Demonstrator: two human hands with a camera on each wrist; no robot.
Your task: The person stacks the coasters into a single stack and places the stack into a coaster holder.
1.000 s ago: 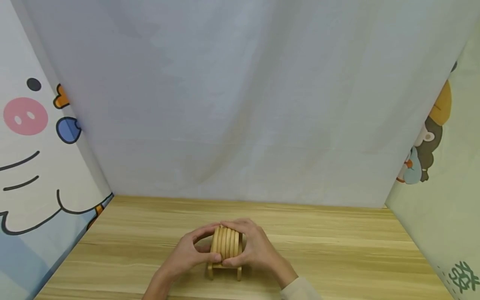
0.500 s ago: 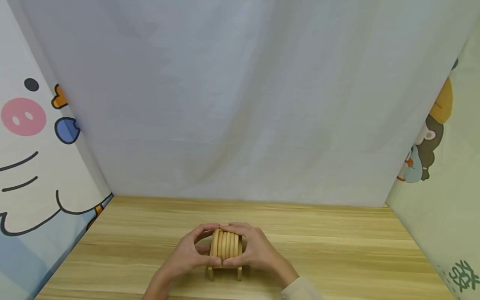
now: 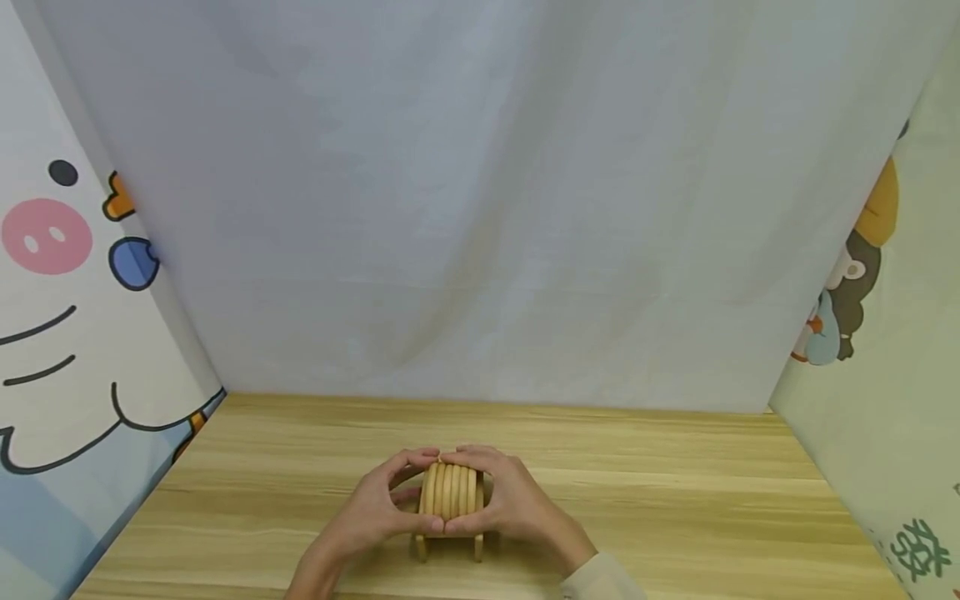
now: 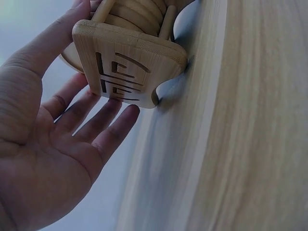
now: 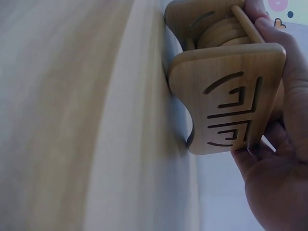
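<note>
Several round wooden coasters [image 3: 452, 490] stand upright side by side in a low wooden coaster rack [image 3: 450, 536] on the table. My left hand [image 3: 369, 507] grips them from the left, thumb at the near side and fingertips over the far side. From the right my right hand [image 3: 517, 498] holds them the same way, the two thumbs meeting at the front. The left wrist view shows the rack's end panel [image 4: 127, 65] with cut-out slots, above the spread fingers. A matching end panel [image 5: 228, 98] appears in the right wrist view. The far fingertips are partly hidden.
The wood-grain table [image 3: 660, 492] extends around the rack. A pale curtain [image 3: 480, 208] hangs at the back edge. Printed panels stand at the left [image 3: 67, 350] and the right [image 3: 862, 433].
The coasters sit slightly lower in the head view. My left thumb has moved down and right to lie level with the right thumb; the right fingers shifted a little. The rack has stayed put.
</note>
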